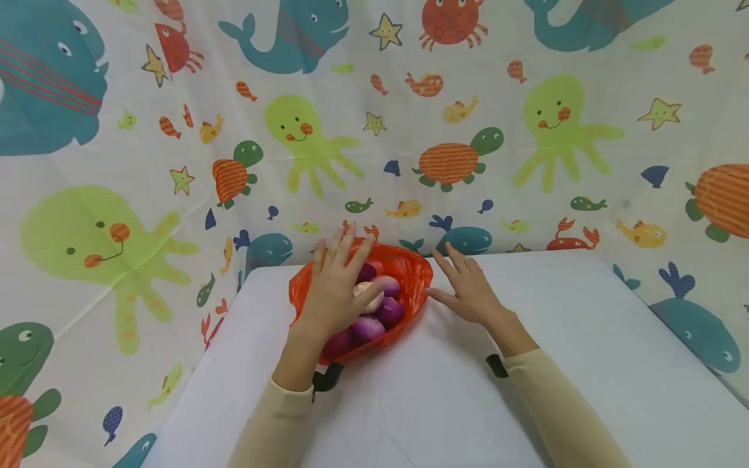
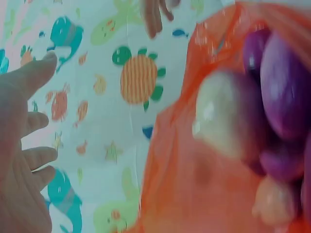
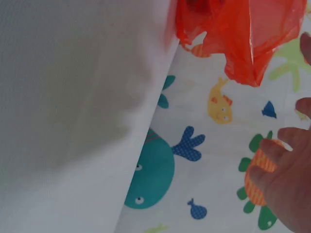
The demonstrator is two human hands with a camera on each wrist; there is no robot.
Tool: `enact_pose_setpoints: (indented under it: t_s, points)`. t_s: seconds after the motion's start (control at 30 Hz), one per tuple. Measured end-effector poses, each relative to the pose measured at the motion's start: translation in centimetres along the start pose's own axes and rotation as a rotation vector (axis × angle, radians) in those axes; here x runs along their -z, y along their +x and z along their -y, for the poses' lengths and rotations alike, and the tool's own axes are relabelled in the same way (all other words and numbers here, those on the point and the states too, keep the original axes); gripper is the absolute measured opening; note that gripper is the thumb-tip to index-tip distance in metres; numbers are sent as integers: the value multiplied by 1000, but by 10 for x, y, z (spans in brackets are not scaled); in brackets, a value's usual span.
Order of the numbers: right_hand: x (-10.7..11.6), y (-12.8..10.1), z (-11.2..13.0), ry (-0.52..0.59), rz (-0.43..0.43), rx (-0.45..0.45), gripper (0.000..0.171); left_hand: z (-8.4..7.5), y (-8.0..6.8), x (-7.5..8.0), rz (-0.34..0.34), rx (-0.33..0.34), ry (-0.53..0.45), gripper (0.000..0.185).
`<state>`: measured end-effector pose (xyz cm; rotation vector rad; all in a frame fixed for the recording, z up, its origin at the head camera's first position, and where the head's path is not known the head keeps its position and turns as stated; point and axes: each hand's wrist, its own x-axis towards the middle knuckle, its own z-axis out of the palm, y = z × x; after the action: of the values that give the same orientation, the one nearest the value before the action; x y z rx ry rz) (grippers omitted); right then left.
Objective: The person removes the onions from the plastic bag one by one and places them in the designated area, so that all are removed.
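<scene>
A: Where does the crinkled orange plastic bag (image 1: 412, 276) sit?

B: At the far edge of the white cloth-covered table (image 1: 585, 338), close against the hanging curtain printed with sea animals (image 1: 445, 162). Its mouth lies open towards the person, and round purple onions (image 1: 374, 318) fill it, one pale peeled onion (image 1: 368, 296) among them.

A: And the left hand (image 1: 336, 286)?

B: It lies over the bag's left half with fingers straight and spread, pointing at the curtain; the thumb rests against the pale onion. It grips nothing that I can see (the left wrist view is blurred, yet shows the same fingers (image 2: 29, 77) splayed beside the orange plastic).

A: The right hand (image 1: 468, 289)?

B: Flat and open, just beside the bag's right rim, fingers fanned towards the back edge; whether the thumb tip touches the plastic I cannot tell. In the right wrist view a loose flap of the bag (image 3: 243, 39) hangs over the table's far edge against the curtain.

A: Room to move?

B: Bare white surface spreads right of the right hand and all along the near side, between the two beige sleeves. Behind and left of the bag it is tight: the curtain stands right there and the table's left edge is near
</scene>
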<state>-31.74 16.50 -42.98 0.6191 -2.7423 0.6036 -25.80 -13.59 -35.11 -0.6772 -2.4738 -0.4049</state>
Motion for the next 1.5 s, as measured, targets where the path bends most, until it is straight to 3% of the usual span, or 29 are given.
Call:
enact_pose_setpoints:
  t_s: [0.23, 0.33, 0.5, 0.73, 0.9, 1.03, 1.5]
  points:
    - [-4, 8, 13, 122, -135, 78, 81, 39, -12, 23, -131, 70, -59, 68]
    - [-7, 11, 19, 161, -189, 137, 75, 53, -19, 32, -146, 126, -82, 61]
    - [-15, 14, 28, 210, -207, 178, 68, 70, -30, 41, -1, 288, -101, 63]
    - [-24, 21, 41, 297, -172, 152, 66, 86, -39, 61, 234, 476, -77, 91]
    - [-30, 25, 51, 334, -146, 132, 63, 94, -45, 74, 418, 563, -186, 101]
    - [-32, 27, 58, 349, -119, 120, 63, 96, -46, 74, 455, 546, -287, 102]
    - [-43, 31, 74, 395, -78, 159, 64, 96, -43, 62, 367, 386, -485, 77]
